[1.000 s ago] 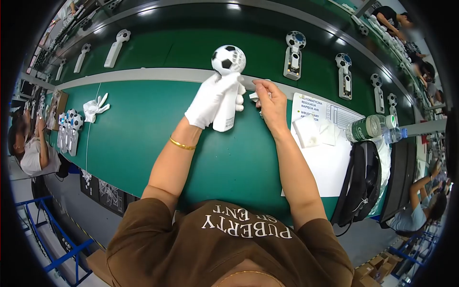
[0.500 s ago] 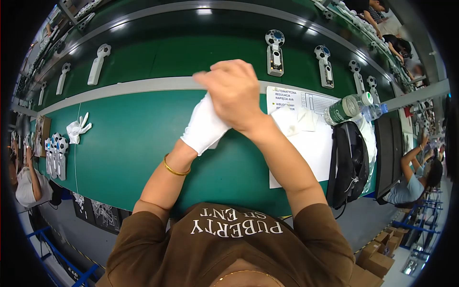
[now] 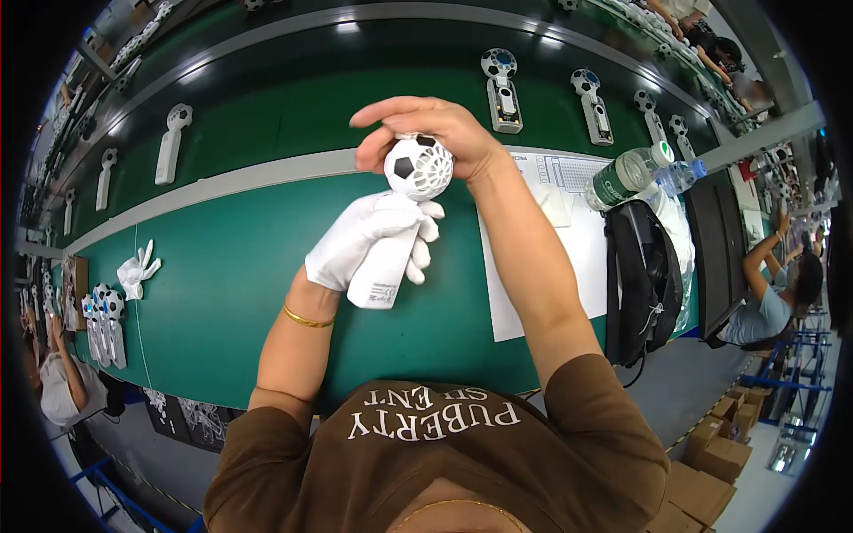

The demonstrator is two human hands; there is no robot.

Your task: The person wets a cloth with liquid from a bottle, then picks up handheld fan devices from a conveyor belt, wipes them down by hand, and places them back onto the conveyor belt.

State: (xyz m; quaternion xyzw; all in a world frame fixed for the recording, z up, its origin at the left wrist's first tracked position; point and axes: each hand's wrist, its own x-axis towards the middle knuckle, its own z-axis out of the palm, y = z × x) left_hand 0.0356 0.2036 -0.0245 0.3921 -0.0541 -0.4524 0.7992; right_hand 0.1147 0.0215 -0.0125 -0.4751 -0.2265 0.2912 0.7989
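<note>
My left hand, in a white glove, is wrapped round the handle of a white handheld fan. The fan's round head looks like a black-and-white football with a slotted grille. Small print and marks show near the bottom of its handle, which tilts down toward me. My bare right hand is cupped over the top of the ball head, fingers stretched out to the left and apart. Whether its palm presses on the ball cannot be made out.
Football-headed fans stand on the dark green belt, including one with an opened handle. A spare white glove and several fans lie left. To the right are a printed sheet, bottles and a black bag. Other people sit nearby.
Half a second ago my right hand covered my gloved left hand and hid the fan. The hands are now apart, the left lower, and the fan shows. The view has shifted slightly.
</note>
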